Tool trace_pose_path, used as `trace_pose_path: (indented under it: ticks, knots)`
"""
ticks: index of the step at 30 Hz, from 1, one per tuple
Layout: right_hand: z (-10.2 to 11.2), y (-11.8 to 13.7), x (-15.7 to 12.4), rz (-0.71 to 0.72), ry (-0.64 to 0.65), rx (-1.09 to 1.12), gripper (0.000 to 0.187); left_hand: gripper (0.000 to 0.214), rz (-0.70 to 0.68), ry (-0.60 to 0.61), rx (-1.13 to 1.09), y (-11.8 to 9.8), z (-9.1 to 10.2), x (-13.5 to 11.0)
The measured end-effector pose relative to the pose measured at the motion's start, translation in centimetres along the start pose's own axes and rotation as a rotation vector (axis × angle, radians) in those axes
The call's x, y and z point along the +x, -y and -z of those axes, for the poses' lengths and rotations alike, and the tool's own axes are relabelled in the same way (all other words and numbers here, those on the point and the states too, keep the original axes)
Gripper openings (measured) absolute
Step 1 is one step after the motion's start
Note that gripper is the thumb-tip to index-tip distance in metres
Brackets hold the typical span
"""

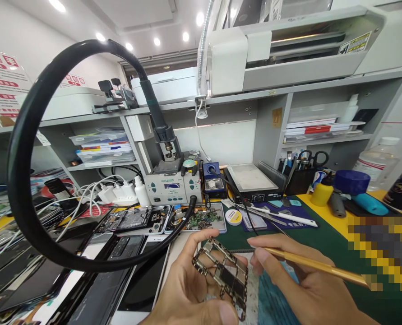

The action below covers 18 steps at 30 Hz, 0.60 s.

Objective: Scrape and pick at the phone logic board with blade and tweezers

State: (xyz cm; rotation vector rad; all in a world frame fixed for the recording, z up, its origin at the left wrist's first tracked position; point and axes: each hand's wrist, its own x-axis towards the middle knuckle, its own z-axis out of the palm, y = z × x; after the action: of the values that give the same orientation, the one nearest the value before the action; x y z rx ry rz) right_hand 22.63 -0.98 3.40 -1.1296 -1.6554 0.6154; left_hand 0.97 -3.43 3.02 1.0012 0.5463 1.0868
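Observation:
In my left hand is a small phone circuit board, tilted, its chips and metal shields facing me. The thumb lies along its lower edge and the fingers curl behind it. Just right of the board, my right hand grips a slim gold-coloured pen-like tool between thumb and forefinger. The tool's back end points to the right; its working tip is hidden by the fingers. Under both hands lies a worn mat, blue and pale grey.
A thick black hose loops on the left from the hot-air station. Phones and screens crowd the bench's left side. Behind my hands are a parts tray, tweezers and a heating plate. Bottles stand at right.

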Motion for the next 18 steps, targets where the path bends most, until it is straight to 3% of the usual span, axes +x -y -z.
trace_pose_path:
  ticks: [18]
  knots:
    - [0.29, -0.43, 0.18, 0.065, 0.020, -0.032, 0.023, 0.093, -0.027, 0.026, 0.012, 0.20, 0.48, -0.02]
